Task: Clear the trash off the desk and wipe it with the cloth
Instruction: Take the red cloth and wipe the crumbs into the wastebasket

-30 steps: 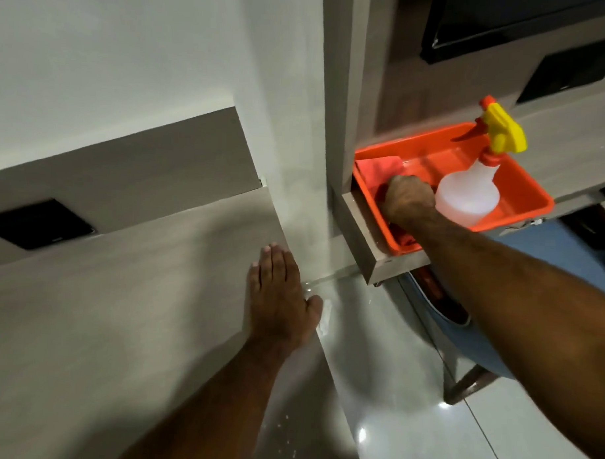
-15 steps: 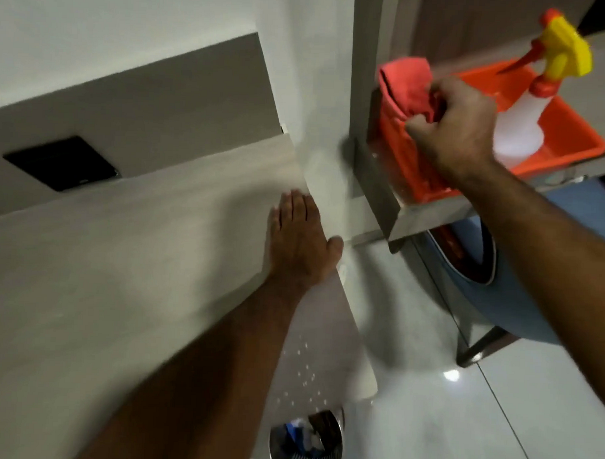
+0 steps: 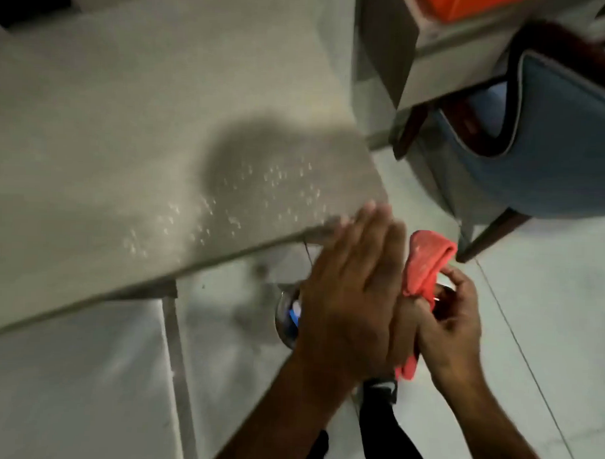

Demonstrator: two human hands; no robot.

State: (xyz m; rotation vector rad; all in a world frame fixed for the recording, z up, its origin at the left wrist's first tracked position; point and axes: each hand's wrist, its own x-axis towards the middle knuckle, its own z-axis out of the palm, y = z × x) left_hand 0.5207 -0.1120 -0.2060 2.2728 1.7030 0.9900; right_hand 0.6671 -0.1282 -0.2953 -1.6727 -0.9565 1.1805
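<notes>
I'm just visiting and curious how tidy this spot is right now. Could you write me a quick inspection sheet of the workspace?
Surface: the grey desk carries a patch of small droplets near its front corner; no trash seen on it.
Job's things: the red cloth is off the desk, held beside its corner, above the floor.
Clutter: a round metal bin stands on the floor below the desk edge, mostly hidden.
Grip: right hand closed on the cloth; left hand flat and open against it.
Cables: nothing seen.
Surroundings: a blue chair at right, an orange tray on the shelf above, pale floor tiles.
</notes>
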